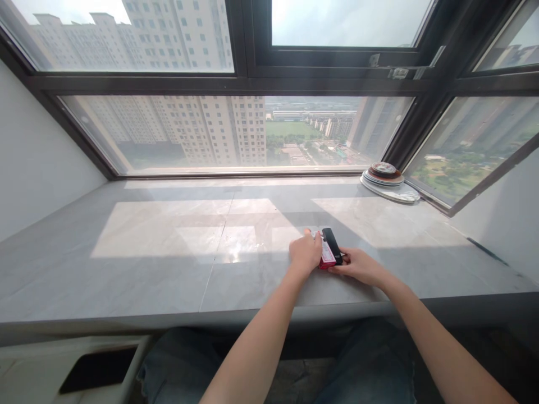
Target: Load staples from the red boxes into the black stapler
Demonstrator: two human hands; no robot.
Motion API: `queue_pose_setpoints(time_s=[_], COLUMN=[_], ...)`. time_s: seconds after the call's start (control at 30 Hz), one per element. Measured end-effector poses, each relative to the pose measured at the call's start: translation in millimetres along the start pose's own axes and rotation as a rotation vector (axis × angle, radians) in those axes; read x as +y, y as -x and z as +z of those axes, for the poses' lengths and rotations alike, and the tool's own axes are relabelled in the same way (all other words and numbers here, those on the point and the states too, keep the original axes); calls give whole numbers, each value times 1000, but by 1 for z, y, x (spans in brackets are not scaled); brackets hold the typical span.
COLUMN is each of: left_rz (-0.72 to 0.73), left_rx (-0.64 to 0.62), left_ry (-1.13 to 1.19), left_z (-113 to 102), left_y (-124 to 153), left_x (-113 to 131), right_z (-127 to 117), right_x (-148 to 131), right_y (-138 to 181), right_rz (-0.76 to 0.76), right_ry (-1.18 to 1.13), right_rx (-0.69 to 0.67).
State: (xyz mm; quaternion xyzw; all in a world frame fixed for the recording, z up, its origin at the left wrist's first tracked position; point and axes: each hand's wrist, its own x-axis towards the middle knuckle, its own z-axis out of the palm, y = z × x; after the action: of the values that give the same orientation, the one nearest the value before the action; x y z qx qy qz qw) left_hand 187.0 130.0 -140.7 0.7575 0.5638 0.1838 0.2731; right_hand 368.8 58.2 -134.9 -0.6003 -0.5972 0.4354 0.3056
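Observation:
A small red and white box (328, 256) rests on the grey marble-look sill, close to its front edge. Right beside it lies a long black object with rounded ends (332, 242), which looks like a stapler. My left hand (306, 250) is closed over the left side of the box, its fingertips at the far end. From the right, my right hand (360, 265) pinches the near end of the black object, with the thumb low by the box's near corner. Its fingertips are partly hidden behind the black object.
A stack of plates and round coasters (384, 180) stands in the back right corner by the window. A thin dark strip (487, 251) lies along the right wall. Below the sill at left is a pale surface with a black rectangular object (100, 370). My knees are under the sill's edge.

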Motion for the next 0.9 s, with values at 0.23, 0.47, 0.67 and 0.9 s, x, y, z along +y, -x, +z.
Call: queue_pose_setpoints(time_s=[0.23,0.47,0.67,0.9], left_rz=[106,102,132,320], left_rx=[-117,-176,-229,-177], left_ry=[108,199,256,254], left_z=[49,46,6,-59], left_y=[-49,-58,-34,54], left_x=[71,73,25,-66], right_z=[-86,-101,-66,62], right_x=[36,45,24,-33], right_y=[2,6,43,18], right_rz=[162,141,-10,-280], right_ry=[115,114,34,136], right_rx=[64,81,490,259])
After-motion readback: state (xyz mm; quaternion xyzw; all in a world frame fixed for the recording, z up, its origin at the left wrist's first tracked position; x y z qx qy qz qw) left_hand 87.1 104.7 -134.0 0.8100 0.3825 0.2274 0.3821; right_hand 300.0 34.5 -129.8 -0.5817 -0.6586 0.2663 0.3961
